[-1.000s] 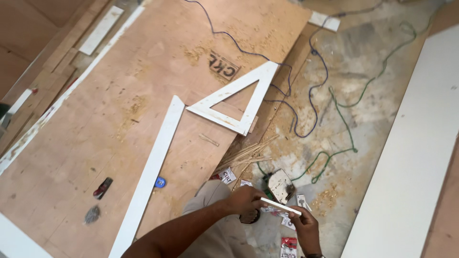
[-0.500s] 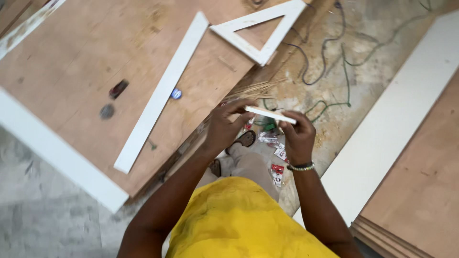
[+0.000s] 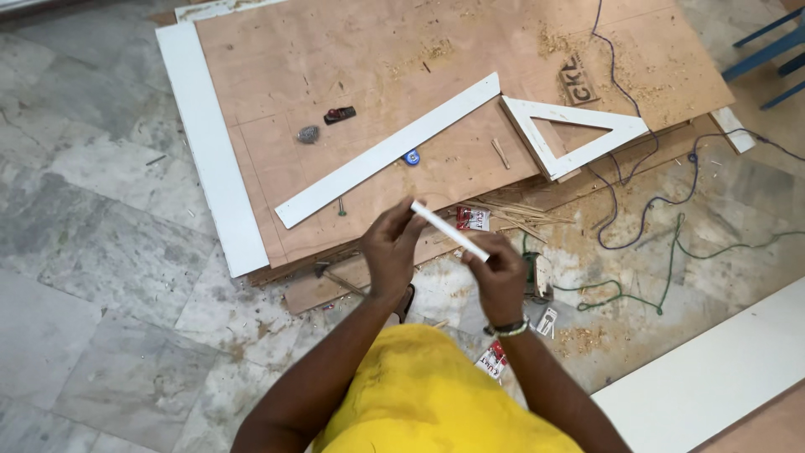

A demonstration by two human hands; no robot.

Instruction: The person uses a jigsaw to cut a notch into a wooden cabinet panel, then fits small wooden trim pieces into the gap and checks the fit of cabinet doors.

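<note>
Thin white strip (image 3: 449,231) held over the floor beside the plywood sheet's (image 3: 277,59) near edge | left hand (image 3: 387,252) fingers pinch upper end | right hand (image 3: 501,277) fingers pinch lower end | likely light, stiff, snappable; best gripped at both ends.

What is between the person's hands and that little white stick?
Nothing. Both hands already hold the thin white stick: the left hand pinches its upper end, the right hand its lower end, above the floor beside the plywood sheet.
</note>
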